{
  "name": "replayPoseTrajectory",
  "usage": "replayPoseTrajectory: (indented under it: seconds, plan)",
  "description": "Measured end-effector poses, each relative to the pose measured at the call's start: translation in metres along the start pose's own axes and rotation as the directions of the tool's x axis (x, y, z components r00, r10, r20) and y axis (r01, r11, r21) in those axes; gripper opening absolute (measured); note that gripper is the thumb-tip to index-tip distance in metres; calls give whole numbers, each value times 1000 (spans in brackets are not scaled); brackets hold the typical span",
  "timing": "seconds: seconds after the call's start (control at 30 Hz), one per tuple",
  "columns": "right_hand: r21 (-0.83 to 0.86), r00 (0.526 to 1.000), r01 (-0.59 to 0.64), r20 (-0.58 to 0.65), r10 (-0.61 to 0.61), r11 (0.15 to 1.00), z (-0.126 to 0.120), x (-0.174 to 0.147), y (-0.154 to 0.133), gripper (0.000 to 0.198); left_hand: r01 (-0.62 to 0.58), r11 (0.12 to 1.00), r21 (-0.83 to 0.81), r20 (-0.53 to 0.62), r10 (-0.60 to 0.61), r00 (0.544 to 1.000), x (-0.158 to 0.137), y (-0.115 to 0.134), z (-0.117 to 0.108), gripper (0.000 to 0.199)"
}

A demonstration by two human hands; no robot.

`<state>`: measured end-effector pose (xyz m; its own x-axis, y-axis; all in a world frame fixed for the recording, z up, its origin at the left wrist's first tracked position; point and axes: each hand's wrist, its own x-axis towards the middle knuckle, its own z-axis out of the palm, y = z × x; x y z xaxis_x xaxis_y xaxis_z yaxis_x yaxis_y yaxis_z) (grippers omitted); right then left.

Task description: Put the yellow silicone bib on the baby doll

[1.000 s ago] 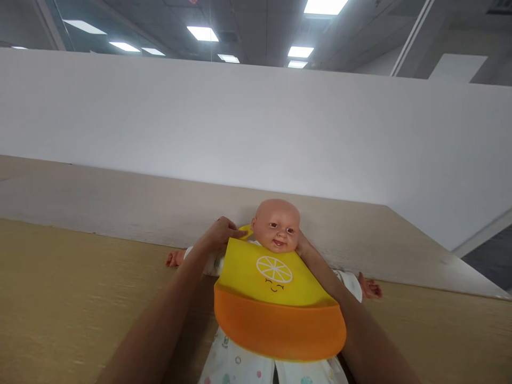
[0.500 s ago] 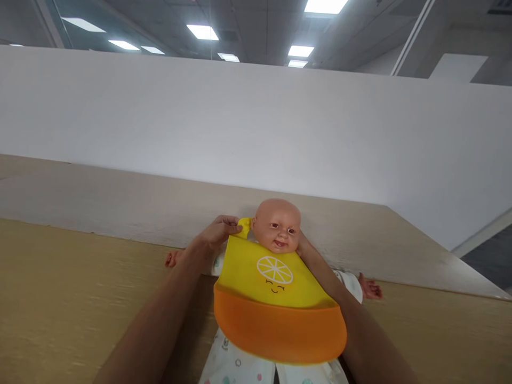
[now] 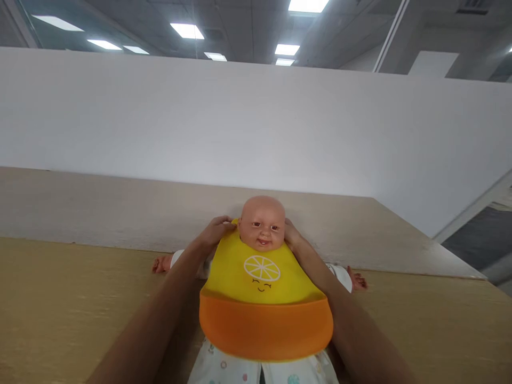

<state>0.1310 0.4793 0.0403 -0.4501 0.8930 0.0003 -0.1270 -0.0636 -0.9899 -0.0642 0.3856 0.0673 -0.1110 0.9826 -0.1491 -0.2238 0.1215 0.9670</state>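
Observation:
A baby doll [image 3: 263,220] in white patterned clothes lies on its back, arms spread to both sides. Over its chest is a bib [image 3: 236,266], yellow with a lemon-slice face and an orange catch pocket [image 3: 266,328] at the bottom. My left hand [image 3: 218,230] pinches the bib's yellow neck strap beside the doll's head. On the other side, my right hand [image 3: 293,234] reaches behind the doll's head and neck; its fingers are mostly hidden, and I cannot see what they touch.
Beneath the doll is a wooden surface [image 3: 80,309], with a paler raised ledge [image 3: 100,208] behind it. A white wall [image 3: 200,122] rises at the back, with glass above. At the right, a dark gap [image 3: 480,234] shows past the ledge's end.
The strap in my left hand has been drawn in behind the doll's head, so less of it shows. The bib sits straighter, and the view has shifted slightly right.

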Motion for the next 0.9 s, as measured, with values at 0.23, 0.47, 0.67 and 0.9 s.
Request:
replayPoseTrajectory:
  seconds: [0.23,0.47,0.67,0.9]
  plan:
    - [37,999,-33,-21,34,999,-2,-2,-19,29,-94,992,90,3,94,996,7,0,0,37]
    - [40,998,-67,10,67,997,-8,-2,-29,35,-107,993,54,-26,109,994,4,4,1,43]
    - [-103,991,-73,-123,60,992,-3,-4,-35,29,-111,987,119,-94,122,988,3,4,4,43]
    - [-196,975,-78,-219,34,978,-4,7,-18,18,-184,912,366,-86,230,969,12,-3,1,35]
